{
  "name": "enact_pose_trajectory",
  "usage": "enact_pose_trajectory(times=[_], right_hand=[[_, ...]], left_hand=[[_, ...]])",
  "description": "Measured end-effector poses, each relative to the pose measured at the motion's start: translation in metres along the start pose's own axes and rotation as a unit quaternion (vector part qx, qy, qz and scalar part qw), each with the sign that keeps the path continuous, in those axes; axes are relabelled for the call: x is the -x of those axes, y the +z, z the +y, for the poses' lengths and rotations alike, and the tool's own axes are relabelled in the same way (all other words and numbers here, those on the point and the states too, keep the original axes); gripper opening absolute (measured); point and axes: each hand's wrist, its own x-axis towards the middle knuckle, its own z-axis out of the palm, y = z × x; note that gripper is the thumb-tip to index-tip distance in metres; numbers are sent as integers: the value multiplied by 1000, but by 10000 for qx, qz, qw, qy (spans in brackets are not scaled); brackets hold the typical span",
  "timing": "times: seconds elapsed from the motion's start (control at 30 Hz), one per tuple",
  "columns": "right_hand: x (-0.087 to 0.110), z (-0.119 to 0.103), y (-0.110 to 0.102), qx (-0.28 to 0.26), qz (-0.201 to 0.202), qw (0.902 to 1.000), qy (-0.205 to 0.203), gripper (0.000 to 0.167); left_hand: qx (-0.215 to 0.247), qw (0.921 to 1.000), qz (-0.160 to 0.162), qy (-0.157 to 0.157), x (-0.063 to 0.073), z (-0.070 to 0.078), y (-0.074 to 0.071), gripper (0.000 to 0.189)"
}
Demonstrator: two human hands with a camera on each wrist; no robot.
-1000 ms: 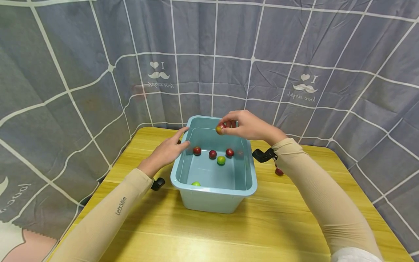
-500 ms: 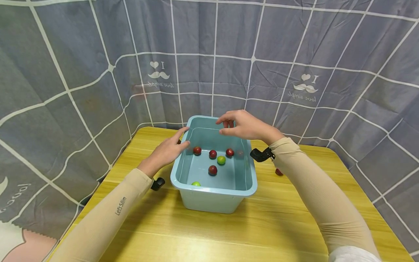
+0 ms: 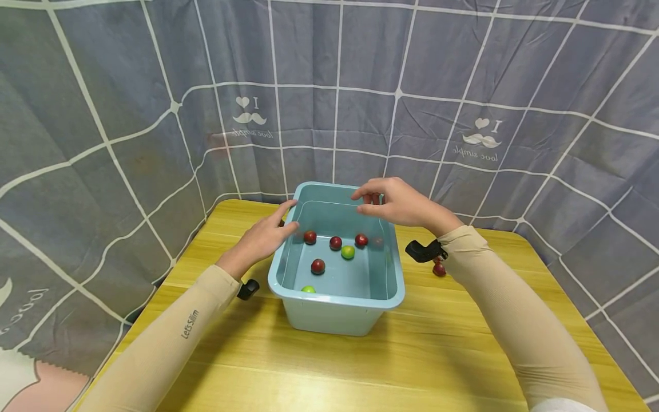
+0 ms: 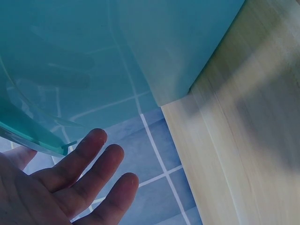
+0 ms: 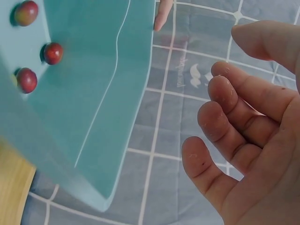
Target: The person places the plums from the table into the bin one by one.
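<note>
"Grip?"
"None: right hand (image 3: 399,201) hung loosely parted over the far-right corner of the tub (image 3: 334,316); left hand (image 3: 259,237) spread at left edge"
"Red fruits (image 3: 317,266)?"
"Lay inside; low release probably suited round ones"

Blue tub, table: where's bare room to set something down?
Free: table in front of the tub, between the sleeves; tub floor right of the near green fruit. Crowded: far floor, three red fruits and another green one.
</note>
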Motion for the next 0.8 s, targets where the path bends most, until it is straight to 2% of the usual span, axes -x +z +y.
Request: enact_pose_trajectory(times=[0.37, 0.57, 0.8], right_hand=[[30, 8, -5, -20, 195, 9997, 145, 26], [47, 14, -7, -17, 481, 9987, 146, 24], [65, 22, -8, -56, 622, 9973, 399, 25]], left_hand=[[29, 10000, 1, 4, 0, 0, 0, 64], [34, 10000, -12, -14, 0, 1, 1, 64], [31, 10000, -13, -35, 2, 2, 1, 64]])
